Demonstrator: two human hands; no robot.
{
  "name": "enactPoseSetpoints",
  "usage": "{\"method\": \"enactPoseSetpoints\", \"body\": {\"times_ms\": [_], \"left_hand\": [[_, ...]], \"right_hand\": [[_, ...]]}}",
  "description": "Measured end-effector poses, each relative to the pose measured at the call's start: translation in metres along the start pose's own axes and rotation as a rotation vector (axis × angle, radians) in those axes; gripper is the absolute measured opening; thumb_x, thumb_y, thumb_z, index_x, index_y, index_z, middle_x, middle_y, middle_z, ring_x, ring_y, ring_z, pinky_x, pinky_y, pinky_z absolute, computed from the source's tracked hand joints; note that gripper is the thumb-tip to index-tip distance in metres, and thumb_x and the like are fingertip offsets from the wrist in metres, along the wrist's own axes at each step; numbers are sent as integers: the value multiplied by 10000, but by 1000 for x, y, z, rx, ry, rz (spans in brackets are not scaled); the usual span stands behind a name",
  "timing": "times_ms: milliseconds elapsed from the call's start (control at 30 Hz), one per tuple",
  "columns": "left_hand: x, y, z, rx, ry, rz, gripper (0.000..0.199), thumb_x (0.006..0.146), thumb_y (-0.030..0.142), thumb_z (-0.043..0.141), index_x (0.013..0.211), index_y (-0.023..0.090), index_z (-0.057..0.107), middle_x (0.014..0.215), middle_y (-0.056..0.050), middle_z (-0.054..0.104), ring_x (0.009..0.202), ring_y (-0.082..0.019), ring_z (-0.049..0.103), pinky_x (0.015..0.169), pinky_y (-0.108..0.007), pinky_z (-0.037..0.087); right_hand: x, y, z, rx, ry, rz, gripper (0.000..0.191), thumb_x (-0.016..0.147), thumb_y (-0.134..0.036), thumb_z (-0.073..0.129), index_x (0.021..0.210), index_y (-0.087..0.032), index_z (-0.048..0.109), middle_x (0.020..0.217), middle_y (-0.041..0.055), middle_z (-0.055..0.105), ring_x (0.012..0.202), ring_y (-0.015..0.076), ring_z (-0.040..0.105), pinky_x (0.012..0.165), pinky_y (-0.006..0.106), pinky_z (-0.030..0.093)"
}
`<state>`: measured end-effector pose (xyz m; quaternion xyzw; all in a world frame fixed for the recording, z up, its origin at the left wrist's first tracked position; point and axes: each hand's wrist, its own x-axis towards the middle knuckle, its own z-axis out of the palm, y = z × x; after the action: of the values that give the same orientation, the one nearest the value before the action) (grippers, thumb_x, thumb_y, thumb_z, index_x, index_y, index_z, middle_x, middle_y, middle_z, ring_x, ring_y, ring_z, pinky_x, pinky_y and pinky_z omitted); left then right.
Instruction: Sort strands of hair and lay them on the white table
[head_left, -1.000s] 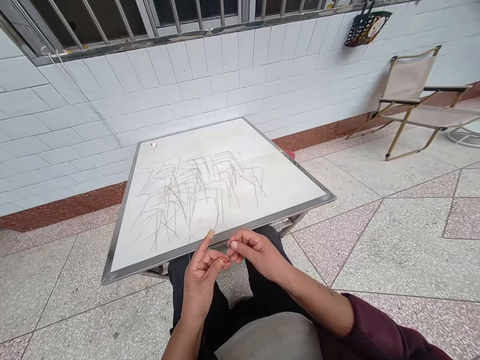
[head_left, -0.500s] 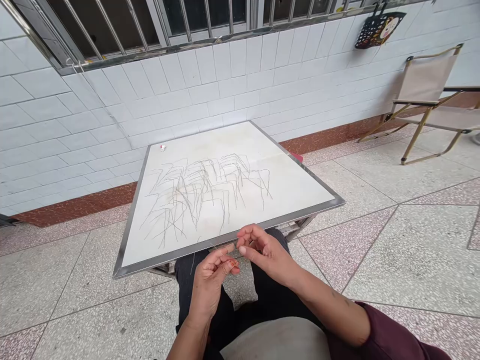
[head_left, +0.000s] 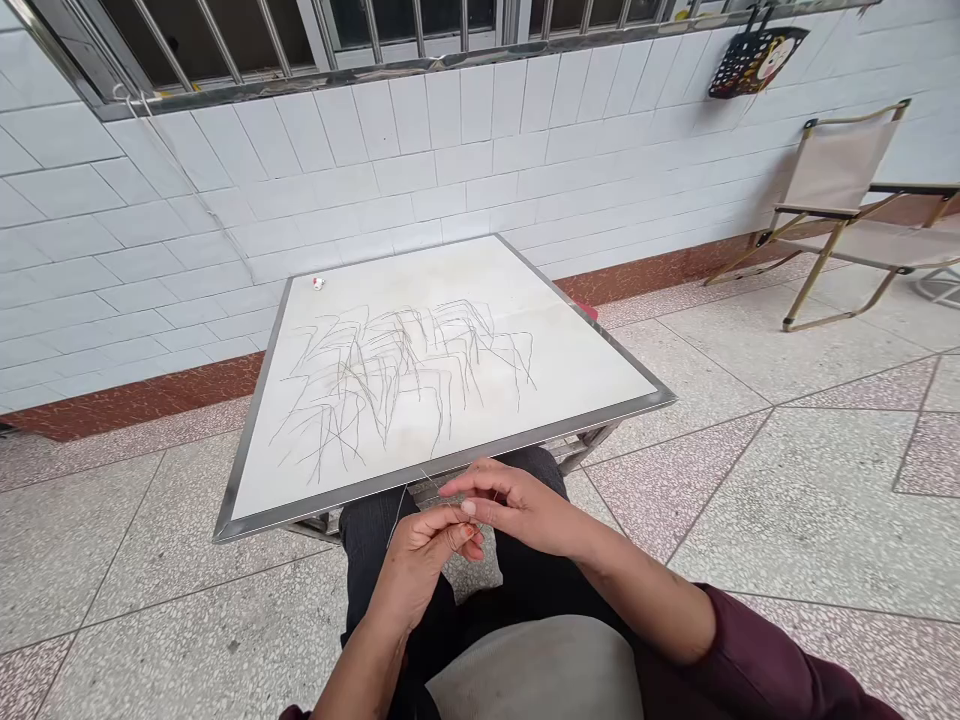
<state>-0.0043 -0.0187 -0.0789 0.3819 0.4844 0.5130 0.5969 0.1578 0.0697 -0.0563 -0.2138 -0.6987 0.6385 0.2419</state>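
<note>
Just in front of the table's near edge, above my lap, my two hands meet at the fingertips. My left hand (head_left: 426, 550) is closed in a pinch on a thin wire (head_left: 394, 515), whose loose length sticks out to the left and up toward the edge. My right hand (head_left: 525, 508) comes in from the right, thumb and fingers closing on the same wire beside the left fingertips; the part between the fingers is mostly hidden. Many bent thin wires (head_left: 439, 374) lie spread and overlapping on the white table (head_left: 577, 370).
A small white and red object (head_left: 318, 284) sits at the table's far left corner. Behind stands a white tiled wall (head_left: 450, 190) under a barred window. A folding chair (head_left: 840, 190) is at the right, and a dotted bag (head_left: 757, 62) hangs above.
My right hand has shifted left and lower, its fingers now reaching over the left fingertips. The left hand keeps its pinch. The view has shifted slightly.
</note>
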Motion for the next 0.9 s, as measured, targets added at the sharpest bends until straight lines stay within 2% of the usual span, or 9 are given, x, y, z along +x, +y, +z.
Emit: {"method": "enactPoseSetpoints", "body": {"times_ms": [167,333,400,500,567,700,800,900], "left_hand": [[-1,3,2,-23,-10,-33,177,790,333,742,832,170,798,760,-53,719,664,-161,633,701,-311,513],[-1,3,4,-93,42,-75,208,764,341,763,898,184,796,794,-59,732,688,-166,653,715,-323,530],[0,4,4,-111,50,-92,210,749,342,778,877,177,795,782,-62,733,671,-164,656,708,-326,535],[1,5,5,-130,49,-112,208,734,359,794,808,165,789,762,-69,735,650,-162,660,698,-324,539],[1,6,6,-140,42,-131,228,735,377,794,772,152,780,772,-85,742,645,-164,665,686,-321,539],[2,3,10,-161,44,-171,279,758,414,775,783,137,765,777,-97,742,645,-162,671,661,-305,537],[4,0,9,-160,52,-190,299,782,432,752,804,133,755,779,-93,739,658,-161,674,668,-300,536],[5,3,-2,-117,81,-199,350,800,457,729,889,119,754,812,-110,745,707,-182,686,705,-317,541]], "right_hand": [[1,2,0,161,-36,-3,290,938,-442,579,1078,-234,725,940,16,564,750,119,597,703,279,499],[0,3,-4,90,2,1,267,960,-397,556,1111,-256,725,982,22,580,927,152,583,850,303,473],[0,4,-4,68,6,-6,268,956,-398,560,1117,-256,720,990,26,581,942,157,585,861,309,475],[2,4,1,181,-51,40,279,922,-419,603,1120,-245,694,908,9,578,775,136,616,741,298,513],[3,4,4,257,-52,73,257,883,-419,652,1049,-226,693,853,-9,572,645,106,589,641,271,502],[5,8,10,282,81,90,218,831,-402,707,829,-191,653,808,-20,560,615,93,536,593,247,457],[6,13,13,270,122,94,251,840,-431,683,806,-198,597,717,-40,529,587,97,487,571,244,416],[7,16,15,106,216,22,228,871,-413,641,802,-204,578,711,-33,513,635,115,465,602,251,387]]}}
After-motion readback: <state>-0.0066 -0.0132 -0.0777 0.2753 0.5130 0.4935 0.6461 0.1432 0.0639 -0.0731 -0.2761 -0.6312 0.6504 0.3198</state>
